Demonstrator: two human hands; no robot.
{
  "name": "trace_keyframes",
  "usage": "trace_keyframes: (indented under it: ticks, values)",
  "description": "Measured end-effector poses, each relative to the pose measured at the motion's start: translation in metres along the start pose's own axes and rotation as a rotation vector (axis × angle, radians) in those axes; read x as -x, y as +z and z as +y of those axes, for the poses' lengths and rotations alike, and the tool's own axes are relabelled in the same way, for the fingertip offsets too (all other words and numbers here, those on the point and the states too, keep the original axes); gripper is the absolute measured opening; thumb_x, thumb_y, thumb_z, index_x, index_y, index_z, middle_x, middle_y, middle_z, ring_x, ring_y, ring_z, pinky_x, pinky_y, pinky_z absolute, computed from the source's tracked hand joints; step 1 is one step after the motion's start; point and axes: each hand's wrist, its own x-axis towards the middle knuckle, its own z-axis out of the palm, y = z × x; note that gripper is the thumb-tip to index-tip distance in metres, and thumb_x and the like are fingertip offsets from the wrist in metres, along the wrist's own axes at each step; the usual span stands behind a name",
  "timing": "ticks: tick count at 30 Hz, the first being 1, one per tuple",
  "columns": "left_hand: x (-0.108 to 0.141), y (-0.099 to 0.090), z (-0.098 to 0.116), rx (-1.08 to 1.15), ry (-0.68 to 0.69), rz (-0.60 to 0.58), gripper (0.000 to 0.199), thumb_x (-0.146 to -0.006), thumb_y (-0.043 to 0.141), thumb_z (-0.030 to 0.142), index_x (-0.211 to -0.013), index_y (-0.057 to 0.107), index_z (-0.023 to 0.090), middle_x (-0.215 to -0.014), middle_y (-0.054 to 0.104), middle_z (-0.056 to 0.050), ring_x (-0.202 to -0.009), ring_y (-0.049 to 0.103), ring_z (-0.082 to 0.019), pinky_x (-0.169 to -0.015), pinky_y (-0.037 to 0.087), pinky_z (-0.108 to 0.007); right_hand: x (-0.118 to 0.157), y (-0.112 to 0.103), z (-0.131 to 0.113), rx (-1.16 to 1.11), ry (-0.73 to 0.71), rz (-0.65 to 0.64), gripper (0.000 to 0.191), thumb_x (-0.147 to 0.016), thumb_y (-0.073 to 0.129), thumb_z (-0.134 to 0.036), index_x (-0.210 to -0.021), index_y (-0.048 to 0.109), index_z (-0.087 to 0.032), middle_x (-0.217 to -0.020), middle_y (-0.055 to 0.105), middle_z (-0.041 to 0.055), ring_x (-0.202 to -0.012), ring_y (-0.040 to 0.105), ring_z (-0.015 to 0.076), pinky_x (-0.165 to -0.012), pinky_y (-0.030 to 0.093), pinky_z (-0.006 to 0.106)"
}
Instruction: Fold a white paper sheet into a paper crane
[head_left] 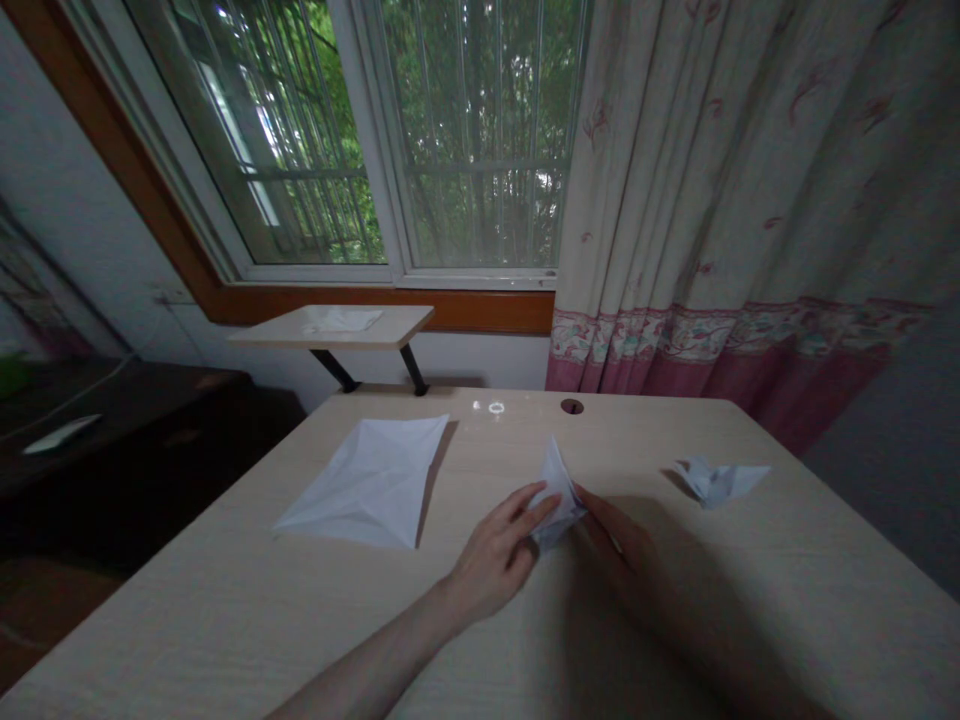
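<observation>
A small piece of folded white paper (553, 468) is between my hands at the middle of the desk, its pointed tip turned toward the window. My left hand (496, 552) grips it from the left, with fingers laid over its front face. At its right edge, my right hand (621, 542) pinches the paper; part of that hand is in shadow. To the left lies a creased, opened-out white paper sheet (371, 485), with one edge lifted off the desk. A folded paper bird shape (716, 482) rests on the right.
The pale wooden desk (450, 640) has a round cable hole (572, 407) near its back edge. A raised shelf (285, 328) on black supports carries some white paper (343, 319). Behind are a window and a patterned curtain (675, 200). A dark table (150, 400) stands at left.
</observation>
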Motion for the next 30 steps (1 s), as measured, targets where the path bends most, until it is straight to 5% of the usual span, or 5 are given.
trace_keyframes:
  ticks: [8,16,21,26,30]
  values:
    - [0.005,0.008,-0.01,0.084,-0.091,-0.081,0.083,-0.081,0.043,0.006,-0.152,0.004,0.022,-0.149,0.038,-0.013,-0.133,0.042,-0.025,-0.106,0.04,-0.05,-0.003,-0.002,-0.004,-0.078,-0.041,-0.099,0.043,-0.092,0.049,-0.021,-0.132,0.054,-0.034,-0.121,0.067,0.0004,-0.102,0.068,0.0223,-0.09,0.056,0.036]
    - [0.0,0.003,-0.006,0.035,-0.025,-0.062,0.053,-0.088,0.037,0.007,-0.14,0.041,0.02,-0.133,0.056,-0.01,-0.12,0.053,-0.023,-0.102,0.044,-0.045,-0.001,-0.001,-0.005,-0.103,0.011,-0.159,0.041,-0.093,0.046,-0.023,-0.131,0.054,-0.033,-0.124,0.065,-0.0007,-0.11,0.064,0.0216,-0.096,0.052,0.037]
    - [0.0,0.004,-0.009,0.071,-0.066,0.103,0.026,-0.096,0.044,0.019,-0.116,0.062,0.021,-0.113,0.062,-0.01,-0.108,0.056,-0.022,-0.094,0.048,-0.04,0.0,-0.006,-0.007,-0.176,0.066,-0.229,0.036,-0.094,0.046,-0.026,-0.128,0.058,-0.029,-0.118,0.068,0.0035,-0.106,0.066,0.0219,-0.092,0.055,0.039]
    - [-0.001,0.009,-0.011,0.226,-0.173,0.345,0.015,-0.092,0.059,0.031,-0.091,0.072,0.023,-0.13,0.043,-0.01,-0.125,0.044,-0.027,-0.101,0.043,-0.046,0.0,-0.008,-0.009,-0.256,0.065,-0.248,0.035,-0.093,0.047,-0.026,-0.125,0.06,-0.029,-0.116,0.07,0.0036,-0.102,0.068,0.0215,-0.089,0.056,0.037]
    - [-0.002,0.016,-0.012,0.531,-0.309,0.392,0.036,-0.085,0.068,0.03,-0.12,0.057,0.029,-0.139,0.035,-0.009,-0.125,0.046,-0.028,-0.1,0.045,-0.045,-0.001,-0.008,-0.01,-0.332,0.04,-0.253,0.036,-0.093,0.047,-0.026,-0.126,0.06,-0.032,-0.117,0.069,0.002,-0.104,0.067,0.0229,-0.09,0.055,0.037]
